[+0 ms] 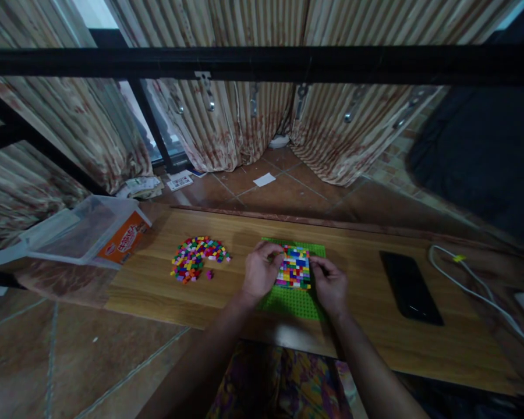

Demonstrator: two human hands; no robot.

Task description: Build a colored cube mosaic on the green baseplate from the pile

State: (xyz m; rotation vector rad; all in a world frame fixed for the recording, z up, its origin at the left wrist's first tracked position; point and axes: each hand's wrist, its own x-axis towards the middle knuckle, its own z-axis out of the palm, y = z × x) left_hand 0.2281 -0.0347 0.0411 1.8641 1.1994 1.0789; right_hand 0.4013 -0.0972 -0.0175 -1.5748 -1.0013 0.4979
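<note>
A green studded baseplate [294, 305] lies on the wooden table in front of me. On it is a rectangular panel of many-coloured toy bricks [294, 267]. My left hand [261, 270] is at the panel's left edge, thumb and fingers closed in on its upper left corner. At the opposite edge, my right hand [330, 285] pinches the right side with bent fingers. The fingertips partly cover both edges, so whether a loose brick is between them is hidden. Left of my hands lies a heap of loose toy bricks [196, 256], with one purple brick [209, 274] apart from it.
On the right of the wooden table [148, 291] lies a black phone [410, 288], with a white cable [475, 280] beyond it. A clear plastic box [76, 233] with an orange label stands at the left end. A black rail [262, 63] crosses in front of striped curtains [240, 125].
</note>
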